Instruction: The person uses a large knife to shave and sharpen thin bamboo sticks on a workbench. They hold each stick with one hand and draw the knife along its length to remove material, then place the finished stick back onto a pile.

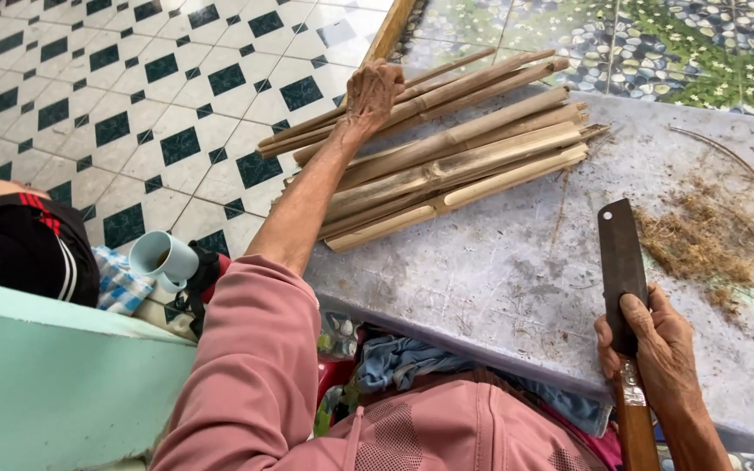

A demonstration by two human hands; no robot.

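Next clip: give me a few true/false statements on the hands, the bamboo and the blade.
1. The left hand rests on the pile of split bamboo sticks. True.
2. The right hand is empty. False: it grips a cleaver by its wooden handle.
3. The cleaver is cutting into the bamboo. False: its blade lies apart from the pile, on the grey tabletop.
4. Dry fibre shavings lie on the tabletop right of the blade. True.

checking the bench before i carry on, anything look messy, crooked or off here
A loose heap of dry fibres and shavings is strewn over the right part of the grey table. The bamboo sticks jut past the table's left edge where the left hand grips them. The right hand holds the cleaver flat on the table.
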